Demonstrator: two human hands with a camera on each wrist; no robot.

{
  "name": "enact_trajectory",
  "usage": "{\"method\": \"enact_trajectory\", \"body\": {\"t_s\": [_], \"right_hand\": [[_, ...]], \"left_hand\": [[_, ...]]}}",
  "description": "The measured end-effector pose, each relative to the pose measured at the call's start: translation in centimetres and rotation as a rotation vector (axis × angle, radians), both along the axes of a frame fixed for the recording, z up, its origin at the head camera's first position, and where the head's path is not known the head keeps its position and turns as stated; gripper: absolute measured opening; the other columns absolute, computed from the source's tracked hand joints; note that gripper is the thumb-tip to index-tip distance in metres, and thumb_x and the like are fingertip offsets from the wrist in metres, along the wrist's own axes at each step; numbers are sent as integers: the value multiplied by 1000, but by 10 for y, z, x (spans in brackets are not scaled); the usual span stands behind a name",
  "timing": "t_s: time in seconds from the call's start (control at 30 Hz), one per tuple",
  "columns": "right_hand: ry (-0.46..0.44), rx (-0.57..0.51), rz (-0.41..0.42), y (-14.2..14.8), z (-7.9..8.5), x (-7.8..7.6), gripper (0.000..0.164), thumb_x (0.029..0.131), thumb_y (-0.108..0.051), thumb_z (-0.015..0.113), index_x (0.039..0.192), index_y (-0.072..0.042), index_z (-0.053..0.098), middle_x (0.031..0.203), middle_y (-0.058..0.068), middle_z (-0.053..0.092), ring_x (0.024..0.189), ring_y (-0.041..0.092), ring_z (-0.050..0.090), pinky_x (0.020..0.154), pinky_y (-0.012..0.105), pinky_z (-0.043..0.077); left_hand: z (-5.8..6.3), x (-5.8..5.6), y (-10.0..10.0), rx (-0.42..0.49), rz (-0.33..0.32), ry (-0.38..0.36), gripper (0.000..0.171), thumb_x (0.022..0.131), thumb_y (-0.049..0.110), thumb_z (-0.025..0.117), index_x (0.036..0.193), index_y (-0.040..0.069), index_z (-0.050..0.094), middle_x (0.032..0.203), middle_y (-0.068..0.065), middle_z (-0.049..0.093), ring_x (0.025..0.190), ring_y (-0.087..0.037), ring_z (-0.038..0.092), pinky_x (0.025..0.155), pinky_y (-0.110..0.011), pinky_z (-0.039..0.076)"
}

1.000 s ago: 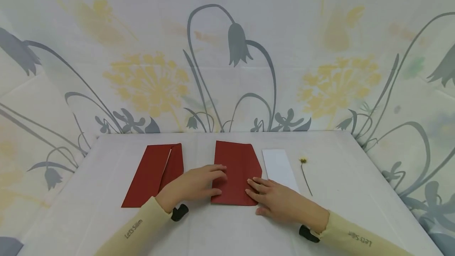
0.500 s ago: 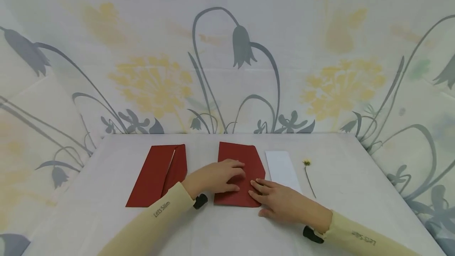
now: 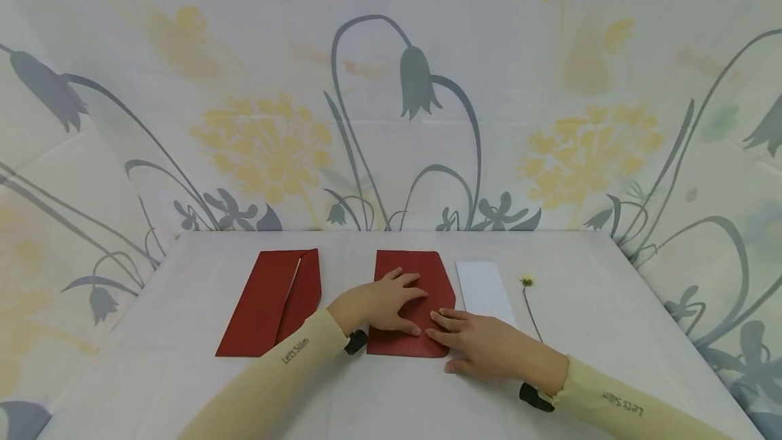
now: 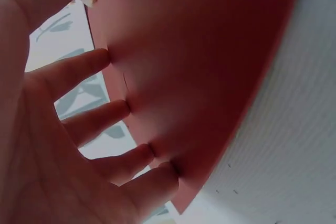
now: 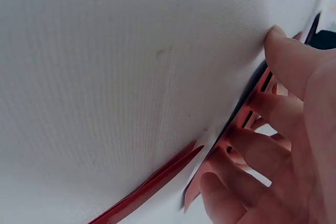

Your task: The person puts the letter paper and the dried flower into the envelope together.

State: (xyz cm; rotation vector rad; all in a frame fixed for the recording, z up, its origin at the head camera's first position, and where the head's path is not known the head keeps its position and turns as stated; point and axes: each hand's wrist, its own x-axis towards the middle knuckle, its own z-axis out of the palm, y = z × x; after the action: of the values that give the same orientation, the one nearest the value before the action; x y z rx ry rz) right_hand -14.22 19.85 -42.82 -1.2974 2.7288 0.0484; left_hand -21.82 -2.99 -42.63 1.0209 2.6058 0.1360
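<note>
A red paper envelope [image 3: 411,263] with a pointed flap on its right side lies in the middle of the white table. My left hand [image 3: 383,305] is spread over it, fingertips resting on the paper. In the left wrist view, the fingertips of the left hand [image 4: 58,124] touch the red surface. My right hand [image 3: 485,346] lays its fingers on the flap's lower right edge, with the thumb on the table. The right wrist view shows the right hand [image 5: 283,150] with its fingers extended over the red paper; the envelope's contents are hidden.
To the left lies a second red envelope [image 3: 261,304], a pale line showing along its flap. A white card [image 3: 485,289] is partly covered by the right hand. Farther right is a small yellow flower [image 3: 527,282] on a thin stem. Flower-printed cloth hangs behind the table.
My left hand has slid rightward from the envelope's left edge to its middle, its fingers spreading. The envelope's far left corner sits slightly lower. My right hand stays at the flap.
</note>
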Motion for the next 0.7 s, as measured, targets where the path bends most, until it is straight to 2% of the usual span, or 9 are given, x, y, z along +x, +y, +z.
{"method": "enact_trajectory", "body": {"t_s": [0.23, 0.47, 0.53, 0.7], "right_hand": [[56, 10, 17, -4, 1, -2, 57, 92, -50, 66, 140, -19, 59, 145, 12, 53, 134, 29, 49, 101, 38, 48], [87, 28, 39, -7, 1, -4, 59, 90, -54, 66, 139, -22, 60, 141, 13, 56, 130, 28, 53, 97, 37, 50], [74, 26, 35, -7, 0, -5, 59, 90, -54, 66, 140, -22, 60, 142, 12, 55, 130, 28, 53, 97, 38, 50], [31, 12, 18, -6, -3, -5, 59, 91, -52, 66, 141, -22, 58, 144, 12, 53, 133, 29, 51, 99, 39, 49]], "left_hand": [[-5, -3, -2, 20, -25, 79, 63, 88, 59, 67, 143, 32, 53, 158, -1, 33, 147, -35, 24, 108, -50, 39], [-2, -3, -2, 14, -70, 175, 57, 88, 61, 65, 136, 31, 57, 156, -3, 38, 145, -35, 30, 110, -49, 37], [0, -3, -1, 11, -78, 178, 58, 88, 61, 64, 136, 31, 57, 157, -3, 36, 146, -35, 27, 110, -48, 37], [2, -4, 0, -6, -83, 131, 63, 88, 64, 62, 141, 31, 55, 160, 0, 30, 148, -31, 21, 109, -47, 39]]}}
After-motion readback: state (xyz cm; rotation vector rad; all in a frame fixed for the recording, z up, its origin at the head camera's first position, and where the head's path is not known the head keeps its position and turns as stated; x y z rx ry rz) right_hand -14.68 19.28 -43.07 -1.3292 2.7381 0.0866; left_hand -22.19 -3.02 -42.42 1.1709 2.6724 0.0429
